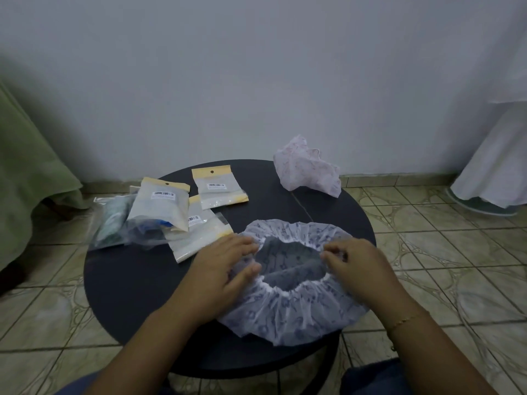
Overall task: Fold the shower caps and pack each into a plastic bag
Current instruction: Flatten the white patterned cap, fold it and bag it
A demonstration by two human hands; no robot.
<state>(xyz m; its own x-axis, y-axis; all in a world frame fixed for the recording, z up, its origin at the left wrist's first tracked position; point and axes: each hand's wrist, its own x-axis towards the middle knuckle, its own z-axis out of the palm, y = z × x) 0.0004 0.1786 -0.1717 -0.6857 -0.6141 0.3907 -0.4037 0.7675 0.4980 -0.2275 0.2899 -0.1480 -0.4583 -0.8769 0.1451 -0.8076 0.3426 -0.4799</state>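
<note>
Both hands on blue shower cap (288,306), round table (137,280)

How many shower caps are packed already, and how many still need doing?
At least two bags in the pile of bags on the left look stuffed, though the exact count is hard to tell. The blue-patterned cap is in hand: it lies spread on the table, left hand resting on it, right hand pinching its rim. The pink cap behind waits crumpled, unfolded.
</note>
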